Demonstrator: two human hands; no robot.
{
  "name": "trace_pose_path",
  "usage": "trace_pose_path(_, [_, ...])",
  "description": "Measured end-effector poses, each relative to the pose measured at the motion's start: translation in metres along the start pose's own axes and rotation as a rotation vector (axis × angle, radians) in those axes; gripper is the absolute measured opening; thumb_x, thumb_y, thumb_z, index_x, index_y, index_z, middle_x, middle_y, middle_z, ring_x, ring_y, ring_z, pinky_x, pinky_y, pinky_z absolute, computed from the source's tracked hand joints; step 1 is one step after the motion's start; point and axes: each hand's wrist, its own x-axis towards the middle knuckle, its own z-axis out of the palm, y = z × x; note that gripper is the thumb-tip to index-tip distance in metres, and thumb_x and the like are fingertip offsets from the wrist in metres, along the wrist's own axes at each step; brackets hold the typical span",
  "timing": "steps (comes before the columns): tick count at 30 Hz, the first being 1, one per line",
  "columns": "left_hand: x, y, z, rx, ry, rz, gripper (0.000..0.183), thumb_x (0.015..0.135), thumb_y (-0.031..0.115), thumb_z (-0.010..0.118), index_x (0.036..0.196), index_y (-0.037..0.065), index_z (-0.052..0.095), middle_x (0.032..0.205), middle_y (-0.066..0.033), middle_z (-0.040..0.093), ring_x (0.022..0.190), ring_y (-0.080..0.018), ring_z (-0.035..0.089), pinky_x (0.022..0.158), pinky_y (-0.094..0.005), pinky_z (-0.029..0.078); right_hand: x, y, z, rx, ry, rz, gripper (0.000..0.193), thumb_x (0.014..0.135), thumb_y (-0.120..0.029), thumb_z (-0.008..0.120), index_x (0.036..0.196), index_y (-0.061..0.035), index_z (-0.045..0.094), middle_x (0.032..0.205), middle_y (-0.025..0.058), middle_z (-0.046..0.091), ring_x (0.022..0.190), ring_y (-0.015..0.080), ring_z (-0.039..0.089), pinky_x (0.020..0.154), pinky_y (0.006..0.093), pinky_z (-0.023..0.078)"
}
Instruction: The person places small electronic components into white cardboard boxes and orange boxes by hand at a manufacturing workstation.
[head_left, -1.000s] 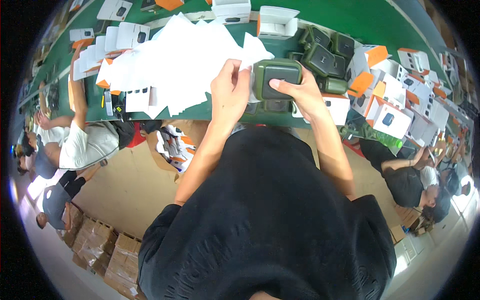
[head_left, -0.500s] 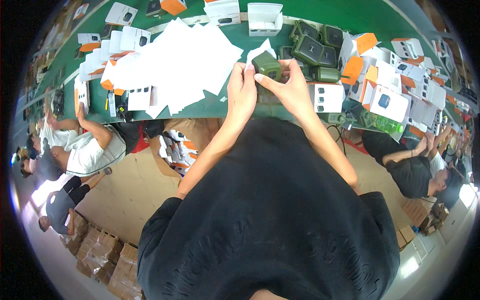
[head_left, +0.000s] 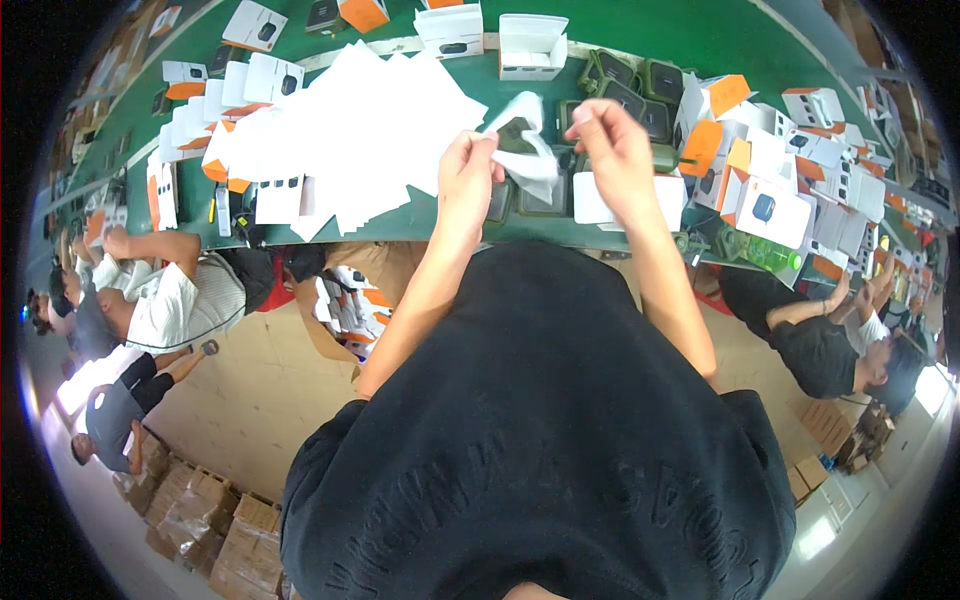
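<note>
My left hand (head_left: 466, 178) is closed, its thumb and fingers pinching the edge of a thin white wrapper (head_left: 536, 172). Dark green shows in the middle of the wrapper; whether the green case is inside it or lies behind, I cannot tell. My right hand (head_left: 618, 152) is raised just right of the wrapper, apart from it. Its thumb and fingers are pinched together, and anything between them is too small to make out. Behind and beside this hand lie several dark green cases (head_left: 662, 80). A white box (head_left: 655, 200) sits below it.
A large pile of white sheets (head_left: 350, 130) covers the table left of my hands. White and orange boxes (head_left: 765, 205) crowd the right side. An open white box (head_left: 532, 48) stands at the back. People sit at both sides, one in a white top (head_left: 195, 300).
My hands have moved apart, the right one going up and right. The green case that both hands held no longer shows plainly, and the white wrapper now hangs spread from my left hand.
</note>
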Motion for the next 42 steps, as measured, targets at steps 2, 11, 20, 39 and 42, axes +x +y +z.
trace_pose_path(2, [-0.003,0.004,0.01,-0.073,-0.052,0.007,0.02,0.101,0.018,0.054,0.084,0.008,0.054,0.069,0.0017,0.047,0.068,-0.012,0.052,0.069,-0.0261,0.042,0.01,0.0,-0.012,0.028,-0.037,0.014,0.021,0.103,-0.022,0.059,0.108,-0.002,0.061,0.097,0.0029,0.064,0.087,0.009,0.059,0.079,0.0256,0.048])
trace_pose_path(11, [0.083,-0.028,-0.024,0.354,0.345,0.249,0.021,0.092,0.018,0.063,0.09,-0.002,0.063,0.084,-0.0118,0.066,0.08,-0.0239,0.063,0.078,-0.0349,0.05,0.044,0.084,-0.013,-0.358,-0.09,-0.032,0.032,0.09,-0.015,0.068,0.116,0.0013,0.06,0.11,0.0197,0.067,0.097,0.0256,0.069,0.087,0.0375,0.054])
trace_pose_path(20, [0.127,-0.076,-0.047,0.254,0.356,-0.284,0.078,0.082,0.039,0.079,0.13,-0.015,0.048,0.113,-0.0205,0.061,0.109,-0.0243,0.061,0.081,-0.0339,0.053,0.126,0.123,0.094,-0.704,-0.297,0.25,0.077,0.079,-0.053,0.073,0.129,0.0039,0.056,0.123,0.0268,0.063,0.119,0.0368,0.061,0.1,0.043,0.05])
trace_pose_path(39, [0.173,-0.015,0.026,0.645,0.221,0.562,0.041,0.079,0.024,0.075,0.11,-0.002,0.068,0.1,-0.0194,0.073,0.093,-0.0347,0.07,0.082,-0.0402,0.054,0.094,-0.008,-0.024,-0.334,0.014,-0.424,0.06,0.077,-0.014,0.084,0.131,-0.0095,0.058,0.122,0.0081,0.063,0.11,0.0207,0.064,0.096,0.0342,0.05])
trace_pose_path(42, [0.186,-0.025,0.034,0.742,0.243,0.596,0.03,0.081,0.02,0.07,0.101,-0.002,0.071,0.092,-0.021,0.073,0.092,-0.0396,0.07,0.081,-0.0427,0.054,0.129,0.01,-0.011,-0.481,-0.017,-0.572,0.057,0.076,-0.027,0.08,0.124,-0.0013,0.063,0.098,0.0135,0.069,0.098,0.0333,0.067,0.09,0.0384,0.052])
